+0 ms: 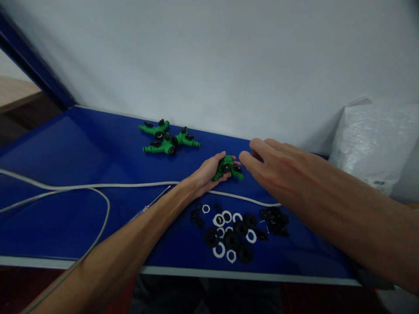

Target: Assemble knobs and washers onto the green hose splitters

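Observation:
My left hand (209,172) is wrapped round a green Y-shaped hose splitter (228,161) with black valve levers, above the blue table. To its right, my right hand (265,163) is closed, fingers pinched together. A thin metal shaft, which looks like a screwdriver (239,165), runs from these fingers to a black lever on the splitter; its handle is hidden by the hand. Nearer me lie white ring washers (219,250), black ring nuts (232,240), a pile of small black parts (276,221) and a couple of tiny screws (267,229).
Three more green splitters (160,146) lie together near the wall. A pale cable (124,185) loops across the table and passes by my left arm. A thin metal rod (159,196) lies beside that arm. A clear plastic-wrapped package (373,144) stands at the right.

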Action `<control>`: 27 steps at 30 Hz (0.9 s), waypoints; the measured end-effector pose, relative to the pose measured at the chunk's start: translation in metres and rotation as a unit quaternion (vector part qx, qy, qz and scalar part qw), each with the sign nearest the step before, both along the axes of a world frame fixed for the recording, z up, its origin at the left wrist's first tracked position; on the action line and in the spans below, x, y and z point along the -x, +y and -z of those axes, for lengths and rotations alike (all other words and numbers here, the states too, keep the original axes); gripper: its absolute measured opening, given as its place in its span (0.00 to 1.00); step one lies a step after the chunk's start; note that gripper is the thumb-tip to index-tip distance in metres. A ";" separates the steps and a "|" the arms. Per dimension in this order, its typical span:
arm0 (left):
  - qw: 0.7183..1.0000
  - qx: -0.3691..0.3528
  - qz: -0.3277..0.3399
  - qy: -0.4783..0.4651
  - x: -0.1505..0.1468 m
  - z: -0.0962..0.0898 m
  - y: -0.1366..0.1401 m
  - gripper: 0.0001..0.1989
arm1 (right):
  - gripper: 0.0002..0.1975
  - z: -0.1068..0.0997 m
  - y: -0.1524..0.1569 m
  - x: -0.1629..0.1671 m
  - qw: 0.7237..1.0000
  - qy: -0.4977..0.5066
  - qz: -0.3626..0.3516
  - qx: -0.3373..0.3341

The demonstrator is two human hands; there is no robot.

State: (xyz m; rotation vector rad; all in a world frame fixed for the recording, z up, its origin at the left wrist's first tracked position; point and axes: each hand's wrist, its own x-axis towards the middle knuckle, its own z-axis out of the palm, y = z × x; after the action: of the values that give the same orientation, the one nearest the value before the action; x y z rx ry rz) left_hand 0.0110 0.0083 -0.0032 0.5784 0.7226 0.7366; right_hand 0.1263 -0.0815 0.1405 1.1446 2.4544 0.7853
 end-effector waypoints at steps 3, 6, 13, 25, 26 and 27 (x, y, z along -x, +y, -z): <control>1.000 -0.010 0.018 -0.017 -0.001 0.006 0.004 0.13 | 0.10 0.001 0.001 -0.002 1.000 -0.021 0.005 -0.016; 0.999 -0.016 0.030 -0.024 -0.001 0.007 0.005 0.15 | 0.10 0.004 0.001 -0.004 0.999 -0.037 0.013 -0.037; 1.000 -0.001 -0.002 0.007 0.001 -0.004 -0.002 0.12 | 0.14 0.008 -0.004 -0.003 0.997 0.014 -0.045 -0.065; 1.000 0.011 -0.006 0.019 0.000 -0.004 -0.001 0.12 | 0.10 0.004 0.001 0.002 0.998 -0.041 -0.005 -0.052; 0.999 0.015 -0.011 0.027 0.000 -0.005 -0.002 0.11 | 0.12 0.004 0.000 0.004 0.998 -0.039 -0.001 -0.042; 0.999 0.018 -0.015 0.033 0.001 -0.006 -0.003 0.10 | 0.13 0.003 -0.001 0.006 0.999 -0.036 0.003 -0.029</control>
State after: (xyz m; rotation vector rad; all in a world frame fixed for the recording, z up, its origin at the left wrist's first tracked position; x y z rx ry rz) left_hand 0.0101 0.0052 0.0028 0.5614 0.8058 0.7343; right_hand 0.1206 -0.0820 0.1372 1.1234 2.3837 0.8847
